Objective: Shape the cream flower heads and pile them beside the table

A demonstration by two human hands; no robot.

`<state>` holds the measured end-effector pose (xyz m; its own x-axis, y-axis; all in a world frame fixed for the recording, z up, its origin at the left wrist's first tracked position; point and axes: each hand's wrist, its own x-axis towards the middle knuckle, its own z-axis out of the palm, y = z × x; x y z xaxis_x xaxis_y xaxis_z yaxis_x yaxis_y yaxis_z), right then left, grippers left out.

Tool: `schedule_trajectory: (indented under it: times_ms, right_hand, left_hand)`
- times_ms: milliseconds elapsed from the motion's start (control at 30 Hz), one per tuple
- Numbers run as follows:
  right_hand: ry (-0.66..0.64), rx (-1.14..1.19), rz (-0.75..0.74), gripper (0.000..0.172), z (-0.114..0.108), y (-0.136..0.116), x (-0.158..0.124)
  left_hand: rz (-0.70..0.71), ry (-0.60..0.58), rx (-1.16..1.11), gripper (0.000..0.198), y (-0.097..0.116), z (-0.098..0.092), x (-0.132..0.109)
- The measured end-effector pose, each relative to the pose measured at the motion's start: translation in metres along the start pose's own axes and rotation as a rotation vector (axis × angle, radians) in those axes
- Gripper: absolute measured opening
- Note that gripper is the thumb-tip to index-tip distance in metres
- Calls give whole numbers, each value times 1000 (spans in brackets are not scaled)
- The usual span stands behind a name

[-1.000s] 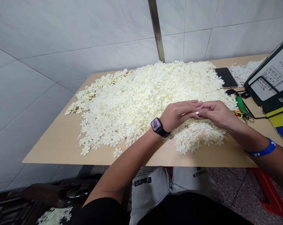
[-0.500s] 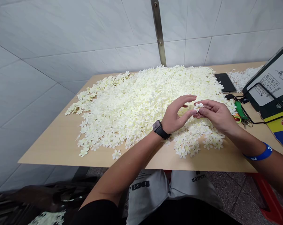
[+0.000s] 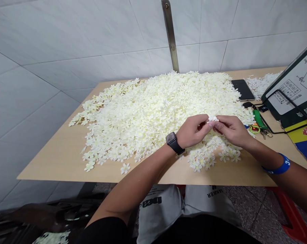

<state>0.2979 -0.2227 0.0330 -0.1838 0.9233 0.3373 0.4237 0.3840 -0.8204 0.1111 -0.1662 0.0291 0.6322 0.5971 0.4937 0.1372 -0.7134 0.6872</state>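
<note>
Between my two hands is a small white artificial flower [image 3: 213, 119], pinched by the fingertips and thumbs of both. My left hand [image 3: 193, 129], with a black watch on its wrist, closes on the flower from the left. From the right, my right hand [image 3: 231, 130] grips it too; a blue wristband is on that forearm. Below and behind the hands spreads a big heap of loose white artificial flowers [image 3: 153, 112]. One single flower [image 3: 125, 168] lies apart near the table's front edge. The fingers hide the flower's underside.
The wooden table [image 3: 54, 152] stands against a tiled wall. At the right are a phone [image 3: 243, 89], a pile of thin white pieces [image 3: 264, 83], keys with a green holder [image 3: 258, 120] and a dark green printed box [image 3: 293, 91]. A metal strip [image 3: 170, 34] runs down the wall.
My left fingers, spread beside the flower before, have closed onto it. Both hands have come together around the flower, which sits slightly lower and further left.
</note>
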Motion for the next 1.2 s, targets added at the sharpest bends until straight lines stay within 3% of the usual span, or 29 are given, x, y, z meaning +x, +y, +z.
schedule_trajectory:
  times_ms: [200,333,600,733,833,1033,1200]
  right_hand:
    - [23,126,50,56,5,-6,-3]
    - [69,147,75,56,12,-9,-5]
    - [132,135,56,57,17,-12,-5]
    - [188,86,41,57,20,-15,-6]
    - [152,51,9,56,20,-15,-7]
    - [156,61,4,54,14,-13,-6]
    - [122,86,-40,50,8,-8,-1]
  left_hand:
    - [-38,21,-176,58,1,10,-3]
    - [-112,113,-229,60,5,17,-5]
    - [-135,251,-169,61,6,30,-4]
    - [-125,257,-149,59,7,32,-4]
    - [-94,281,-140,58,9,32,-4]
    - [-102,252,-161,56,7,28,-2]
    - [-98,96,-248,54,-1,15,5]
